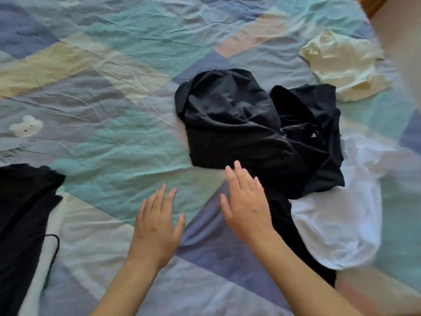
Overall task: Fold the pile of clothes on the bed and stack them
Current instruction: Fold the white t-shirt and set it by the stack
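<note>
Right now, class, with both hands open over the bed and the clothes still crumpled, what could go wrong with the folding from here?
1. The black garments lie tangled together, so lifting one may drag the other along.
2. They overlap the white garment; pulling could crumple it further.
3. The right hand reaches the black heap while the left hand hovers over the bedsheet; a one-handed pull would likely give an uneven fold.
</note>
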